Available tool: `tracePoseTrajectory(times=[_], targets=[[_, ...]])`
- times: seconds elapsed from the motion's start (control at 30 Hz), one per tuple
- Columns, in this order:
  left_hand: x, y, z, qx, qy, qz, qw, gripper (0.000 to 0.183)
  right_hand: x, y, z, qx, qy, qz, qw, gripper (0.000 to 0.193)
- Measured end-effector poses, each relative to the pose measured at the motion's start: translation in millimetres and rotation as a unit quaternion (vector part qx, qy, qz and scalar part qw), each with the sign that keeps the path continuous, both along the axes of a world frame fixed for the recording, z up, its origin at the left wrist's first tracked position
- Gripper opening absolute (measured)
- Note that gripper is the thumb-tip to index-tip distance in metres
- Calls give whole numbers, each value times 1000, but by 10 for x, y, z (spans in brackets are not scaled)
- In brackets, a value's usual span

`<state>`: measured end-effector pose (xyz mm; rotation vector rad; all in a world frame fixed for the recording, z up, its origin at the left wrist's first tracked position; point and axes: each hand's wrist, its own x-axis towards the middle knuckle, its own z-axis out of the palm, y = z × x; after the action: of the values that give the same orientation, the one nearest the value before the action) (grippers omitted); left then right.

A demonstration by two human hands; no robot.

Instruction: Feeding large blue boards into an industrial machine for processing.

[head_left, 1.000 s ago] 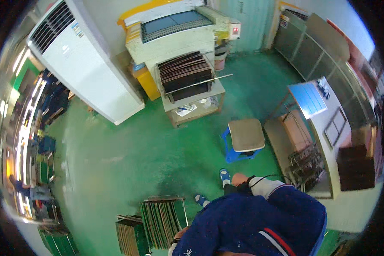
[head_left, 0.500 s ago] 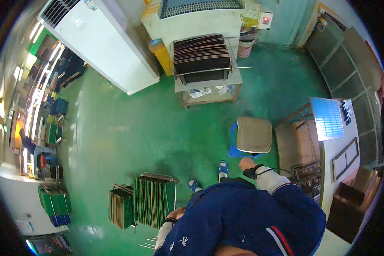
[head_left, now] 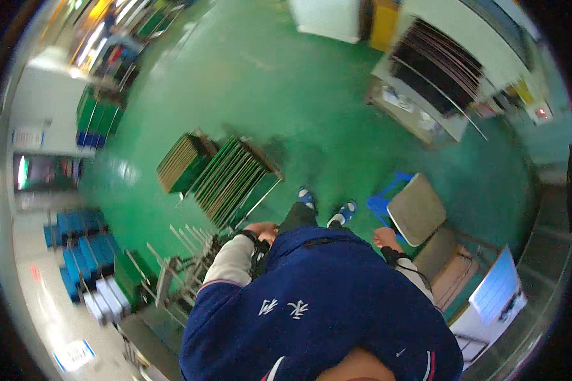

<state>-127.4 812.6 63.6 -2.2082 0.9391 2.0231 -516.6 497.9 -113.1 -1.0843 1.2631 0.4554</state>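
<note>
My left hand (head_left: pixel 262 231) hangs beside my hip, near a rack of upright green panels (head_left: pixel 230 184). Its fingers are blurred and partly turned from view, and no held thing shows. My right hand (head_left: pixel 386 238) hangs on the other side, loosely curled with nothing visible in it. Closest to it is a stool with a beige seat (head_left: pixel 416 209) and blue legs. Both wrists wear dark bands, and a cable runs from the right one. A second, smaller stack of green panels (head_left: pixel 185 162) stands beyond the rack.
Metal racks with prongs (head_left: pixel 187 257) stand at my left. Blue bins (head_left: pixel 89 251) line the left wall. A low table (head_left: pixel 419 120) bears dark panels (head_left: pixel 438 66) at the far right. A table with a bluish-white panel (head_left: pixel 494 286) is at the near right.
My view and body have turned left. The panel racks now appear farther ahead, and the metal racks and blue bins have come into view. Both hands stay low at my sides.
</note>
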Motion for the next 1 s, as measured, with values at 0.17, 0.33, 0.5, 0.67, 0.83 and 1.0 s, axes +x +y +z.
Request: tracePoseTrajectory(times=[0.17, 0.33, 0.5, 0.67, 0.83, 1.0], targets=[[-236, 366, -427, 28, 63, 223, 972, 31, 28, -316, -117, 117, -67, 114, 984, 22], [-132, 414, -737, 23, 175, 232, 957, 35, 234, -702, -28, 139, 34, 90, 986, 24], [7, 405, -810, 24, 184, 192, 964, 36, 756, -879, 237, -3, 70, 145, 987, 18], [148, 513, -764, 8, 176, 220, 960, 39, 1327, -983, 428, -41, -32, 179, 983, 17], [295, 608, -658, 39, 176, 200, 963, 37, 2062, -756, 804, -66, -26, 212, 975, 17], [243, 814, -756, 1, 224, 278, 934, 31, 2573, -510, 1006, -87, -15, 273, 958, 21]])
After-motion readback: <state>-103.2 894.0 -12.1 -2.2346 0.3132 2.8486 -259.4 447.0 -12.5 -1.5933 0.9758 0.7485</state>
